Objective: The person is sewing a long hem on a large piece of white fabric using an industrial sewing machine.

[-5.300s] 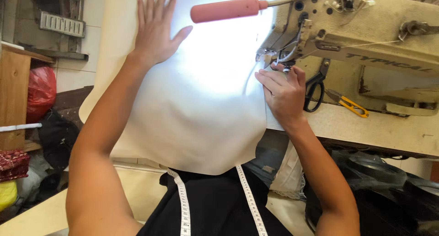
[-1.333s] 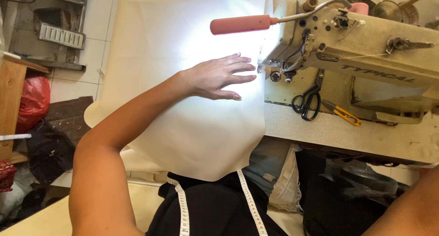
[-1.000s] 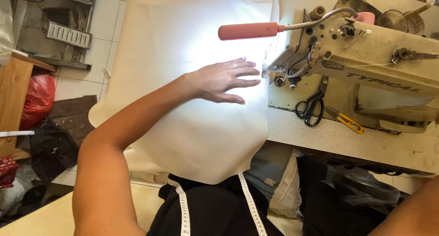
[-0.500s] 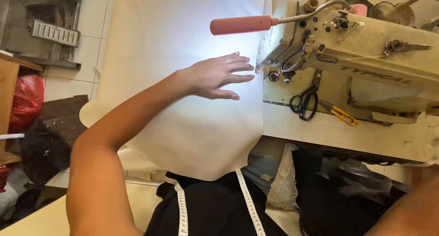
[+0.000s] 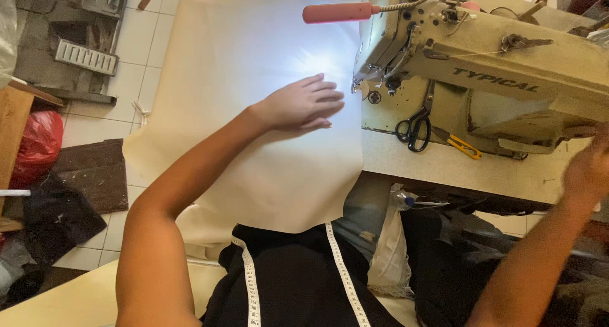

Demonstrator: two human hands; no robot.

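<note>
- Tiled floor shows pale beyond the far left of the tabletop, with a red bag and dark rags lying on it.
- Left hand lies flat and open on the cream cloth, fingers together and pointing at the sewing machine, fingertips near the needle area but apart from it.
- Right hand is at the right edge of the view, blurred, near the machine's right end; whether it is open or closed I cannot tell.
- Cream cloth covers the left part of the tabletop, spills over its near edge toward the lap and hangs off the left side; its surface around the left hand is bare, brightly lit under the lamp.
- Red lamp hangs on a bendy neck above the cloth, just beyond the left hand.
- Sewing machine closes off the cloth's right side.
- Black scissors and yellow snips lie at the machine's base, near the tabletop's near edge, right of the cloth.
- White measuring tape hangs in two strips down the dark clothing below the near edge.
</note>
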